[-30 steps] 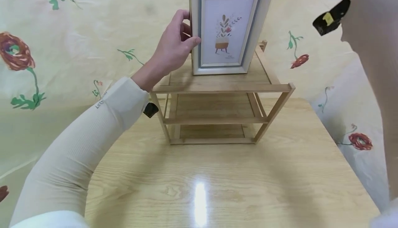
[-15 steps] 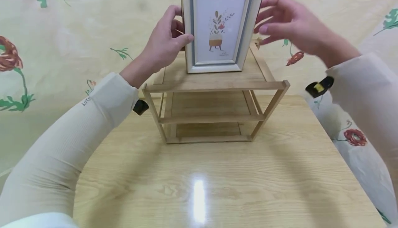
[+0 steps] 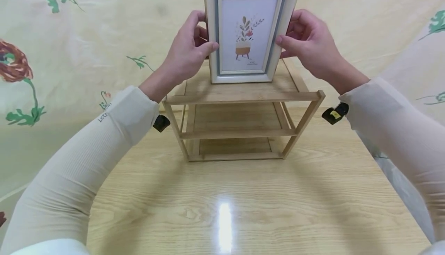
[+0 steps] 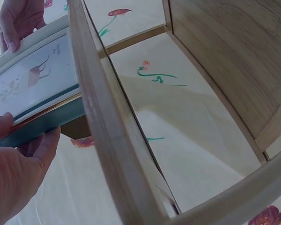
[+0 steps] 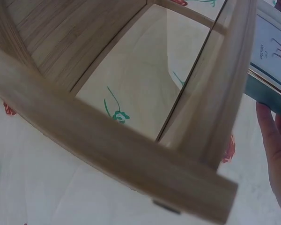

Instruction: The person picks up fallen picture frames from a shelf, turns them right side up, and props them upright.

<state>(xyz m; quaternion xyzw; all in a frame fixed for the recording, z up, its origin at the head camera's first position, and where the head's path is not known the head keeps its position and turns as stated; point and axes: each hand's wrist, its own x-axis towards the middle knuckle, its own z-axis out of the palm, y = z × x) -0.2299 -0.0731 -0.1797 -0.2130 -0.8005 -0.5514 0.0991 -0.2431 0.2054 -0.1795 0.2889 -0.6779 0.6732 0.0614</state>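
Observation:
A picture frame (image 3: 243, 78) with a pale border, a blue mat and a potted-plant print stands on the top shelf of a wooden rack (image 3: 243, 97). My left hand (image 3: 189, 48) grips its left edge, thumb on the front and fingers behind. On the opposite edge my right hand (image 3: 311, 44) holds it the same way. In the left wrist view the left fingers (image 4: 46, 152) lie against the back of the frame (image 4: 42, 119). The right wrist view has the right hand (image 5: 274, 140) at the frame's side, partly cut off.
The rack's lower shelves (image 3: 240, 118) sit beneath the top one, on a light wood table (image 3: 194, 193). A wall covering with printed flowers (image 3: 69, 46) runs behind and down the right side. Black wrist cameras (image 3: 335, 114) hang under the cuffs.
My right hand has come down from the upper right and taken hold of the frame's right edge. The left hand has kept its grip. The frame stays on the top shelf.

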